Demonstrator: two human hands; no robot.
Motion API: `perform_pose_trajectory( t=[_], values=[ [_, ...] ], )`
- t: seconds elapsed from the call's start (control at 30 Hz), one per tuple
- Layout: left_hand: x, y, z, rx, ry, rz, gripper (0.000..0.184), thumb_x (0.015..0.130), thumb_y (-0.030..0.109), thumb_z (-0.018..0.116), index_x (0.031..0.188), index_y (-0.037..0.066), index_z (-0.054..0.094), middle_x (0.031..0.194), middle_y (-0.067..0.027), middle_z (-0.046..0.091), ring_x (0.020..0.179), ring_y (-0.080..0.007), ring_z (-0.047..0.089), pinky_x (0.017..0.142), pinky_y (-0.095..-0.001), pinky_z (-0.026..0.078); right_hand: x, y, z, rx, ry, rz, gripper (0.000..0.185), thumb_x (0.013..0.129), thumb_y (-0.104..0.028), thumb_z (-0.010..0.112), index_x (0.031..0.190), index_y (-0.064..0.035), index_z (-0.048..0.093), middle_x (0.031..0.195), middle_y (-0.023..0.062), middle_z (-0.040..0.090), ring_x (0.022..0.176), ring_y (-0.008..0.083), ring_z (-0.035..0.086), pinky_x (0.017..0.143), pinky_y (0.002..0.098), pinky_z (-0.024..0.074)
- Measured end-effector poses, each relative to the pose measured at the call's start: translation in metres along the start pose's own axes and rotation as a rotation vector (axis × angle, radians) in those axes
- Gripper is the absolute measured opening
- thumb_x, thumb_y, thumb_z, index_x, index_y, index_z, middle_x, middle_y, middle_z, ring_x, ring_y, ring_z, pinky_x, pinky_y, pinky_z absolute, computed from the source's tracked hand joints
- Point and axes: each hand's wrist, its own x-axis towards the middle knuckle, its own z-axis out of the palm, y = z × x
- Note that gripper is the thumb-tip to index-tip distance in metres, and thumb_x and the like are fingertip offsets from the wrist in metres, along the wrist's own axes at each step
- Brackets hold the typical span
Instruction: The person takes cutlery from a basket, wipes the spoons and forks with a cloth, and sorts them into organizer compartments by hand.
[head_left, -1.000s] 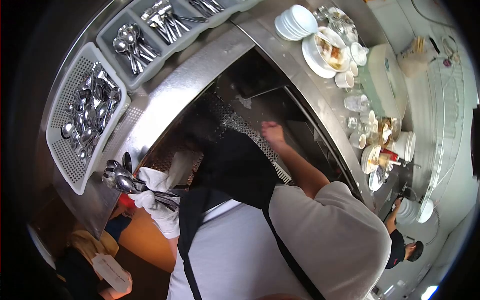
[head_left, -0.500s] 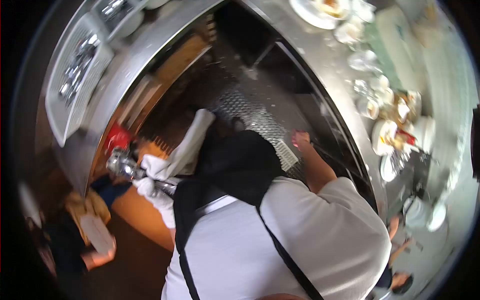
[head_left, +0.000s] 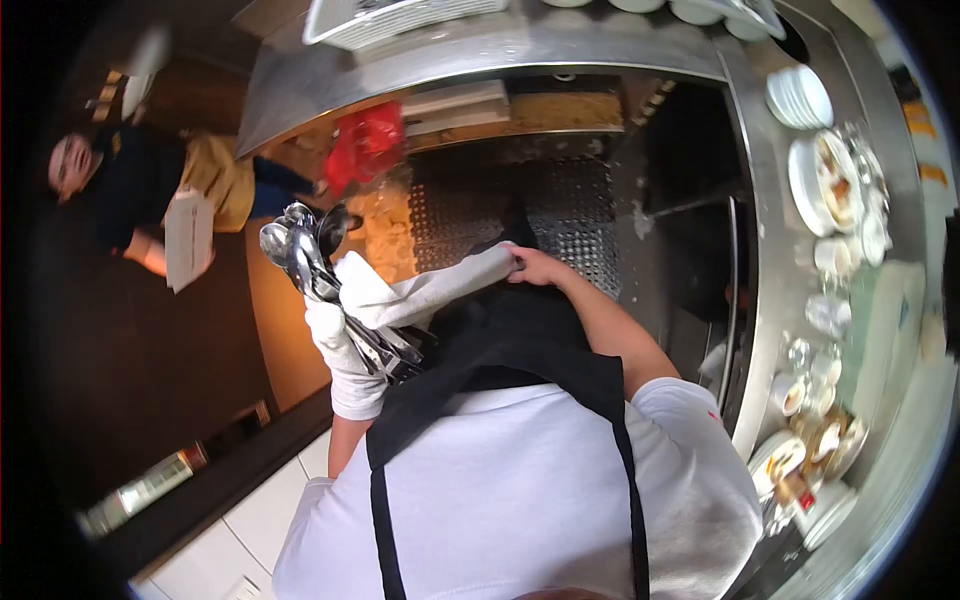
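My left hand point(head_left: 345, 345), wrapped in white cloth or a glove, is closed round a bundle of spoons point(head_left: 304, 250). The spoon bowls point up and away to the left, and the handles stick out below near my black apron point(head_left: 500, 330). A white towel point(head_left: 430, 292) stretches from that hand across my front. My right hand point(head_left: 535, 267) pinches the far end of the towel, its fingers closed on the edge. Part of the left hand's fingers is hidden by the cloth.
A steel counter point(head_left: 480, 62) with a white basket point(head_left: 400, 22) runs along the top. On the right counter are stacked bowls point(head_left: 800, 97), cups and used plates point(head_left: 778, 462). A red bag point(head_left: 365, 145) lies below the counter. Another person point(head_left: 150, 200) holds a pale card at left.
The view has turned toward the left side of the room. My right hand, earlier away from the towel, has come in and taken hold of its end. The spoons remain in my left hand.
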Motion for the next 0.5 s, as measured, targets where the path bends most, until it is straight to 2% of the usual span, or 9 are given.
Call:
perform_pose_trajectory(
  t=[0.1,0.13,0.17,0.23,0.33,0.37,0.4,0.47,0.5],
  values=[
    [-0.013,0.012,-0.011,0.017,0.094,0.078,0.067,0.087,0.048,0.062,0.136,0.006,0.043,0.110,-0.0089,0.060,0.097,-0.0206,0.064,0.085,-0.0382,0.056,0.057,-0.044,0.019,-0.359,-0.355,0.233,0.036,0.078,-0.020,0.076,0.113,-0.0145,0.067,0.103,0.0126,0.072,0.101,0.0272,0.067,0.087,0.0374,0.0521],
    [-0.015,0.014,-0.017,0.029,0.113,0.118,0.067,0.087,0.048,0.062,0.136,0.007,0.044,0.109,-0.0088,0.060,0.096,-0.0210,0.065,0.084,-0.0384,0.057,0.063,-0.057,0.026,-0.399,-0.301,0.193,0.026,0.078,-0.020,0.075,0.103,-0.0154,0.071,0.103,0.0122,0.071,0.103,0.0313,0.066,0.089,0.0399,0.0518],
    [-0.017,0.015,-0.022,0.043,0.212,0.132,0.064,0.087,0.047,0.062,0.134,0.006,0.044,0.104,-0.0096,0.061,0.092,-0.0215,0.066,0.083,-0.0381,0.057,0.065,-0.067,0.028,-0.360,-0.230,0.232,0.027,0.079,-0.019,0.074,0.105,-0.0151,0.070,0.104,0.0126,0.071,0.103,0.0316,0.066,0.089,0.0405,0.0517],
    [-0.017,0.009,-0.042,-0.074,0.127,0.112,0.065,0.086,0.045,0.066,0.134,0.007,0.045,0.112,-0.0086,0.060,0.100,-0.0212,0.063,0.087,-0.0386,0.054,0.067,-0.079,0.032,-0.336,0.012,0.307,0.024,0.084,-0.013,0.067,0.107,-0.0097,0.065,0.099,0.0146,0.071,0.098,0.0310,0.068,0.084,0.0416,0.0535],
    [-0.017,-0.001,-0.058,-0.177,0.139,0.095,0.064,0.084,0.042,0.069,0.133,0.008,0.045,0.111,-0.0070,0.058,0.101,-0.0202,0.061,0.089,-0.0394,0.053,0.092,-0.095,0.023,0.554,0.139,0.660,0.020,0.090,-0.007,0.058,0.109,-0.0059,0.058,0.094,0.0130,0.068,0.095,0.0278,0.067,0.079,0.0402,0.0549],
    [-0.013,-0.004,-0.064,-0.174,0.159,0.117,0.064,0.084,0.041,0.070,0.133,0.009,0.046,0.111,-0.0066,0.058,0.102,-0.0198,0.061,0.090,-0.0395,0.053,0.100,-0.106,0.026,0.719,0.309,0.487,0.017,0.093,-0.003,0.050,0.109,-0.0054,0.053,0.093,0.0094,0.064,0.089,0.0233,0.065,0.074,0.0383,0.0556],
    [-0.007,-0.007,-0.068,-0.173,0.177,0.138,0.063,0.084,0.041,0.070,0.133,0.009,0.046,0.110,-0.0063,0.058,0.102,-0.0194,0.061,0.091,-0.0397,0.053,0.115,-0.111,0.024,0.849,0.354,0.373,0.020,0.093,-0.003,0.050,0.112,-0.0052,0.052,0.101,0.0096,0.063,0.092,0.0224,0.064,0.079,0.0378,0.0544],
    [0.014,-0.001,-0.070,-0.234,0.269,0.148,0.058,0.082,0.036,0.070,0.129,0.008,0.048,0.103,-0.0032,0.054,0.096,-0.0161,0.058,0.085,-0.0360,0.052,0.145,-0.158,0.016,0.906,0.519,0.140,0.021,0.093,-0.003,0.052,0.114,-0.0051,0.049,0.105,0.0075,0.059,0.096,0.0196,0.059,0.086,0.0354,0.0510],
    [0.024,-0.001,-0.073,-0.259,0.273,0.158,0.057,0.082,0.034,0.070,0.127,0.008,0.048,0.102,-0.0027,0.053,0.095,-0.0155,0.057,0.083,-0.0348,0.051,0.156,-0.193,0.012,0.807,0.599,0.038,0.022,0.094,-0.003,0.052,0.115,-0.0051,0.048,0.107,0.0067,0.057,0.100,0.0186,0.056,0.089,0.0344,0.0482]
  ],
)
